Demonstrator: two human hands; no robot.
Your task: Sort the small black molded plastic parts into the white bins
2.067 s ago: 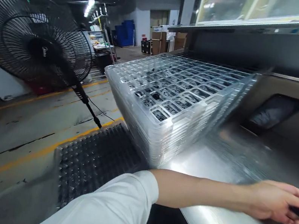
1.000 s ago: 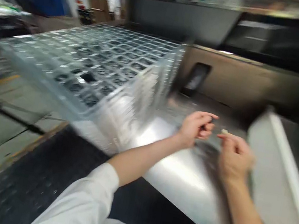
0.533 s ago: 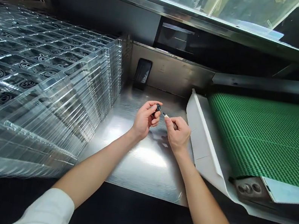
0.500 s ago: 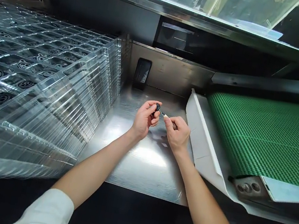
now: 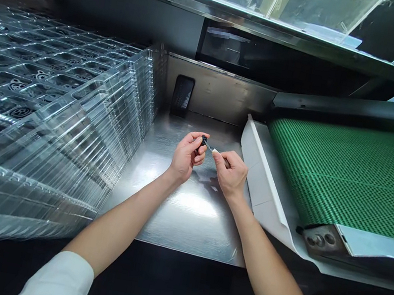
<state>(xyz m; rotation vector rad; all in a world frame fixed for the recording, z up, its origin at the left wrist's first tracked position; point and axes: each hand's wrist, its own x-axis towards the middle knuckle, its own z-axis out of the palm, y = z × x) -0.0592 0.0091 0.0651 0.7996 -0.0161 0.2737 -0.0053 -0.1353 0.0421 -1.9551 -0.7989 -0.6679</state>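
pinching a small black ribbed disc (image 5: 203, 141) in the left hand (image 5: 186, 157), right hand (image 5: 229, 175) just beside, gripping a pale pin (image 5: 212, 148)

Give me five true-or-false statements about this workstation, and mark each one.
1. The left hand pinches a small black round part. True.
2. The right hand holds a thin pale-tipped item up close to that part. True.
3. The stack of clear plastic trays stands to the right of the hands. False: it stands to their left.
4. A wooden bench lies under the hands. False: a stainless steel surface lies under them.
5. A green mesh belt runs to the right of the right hand. True.
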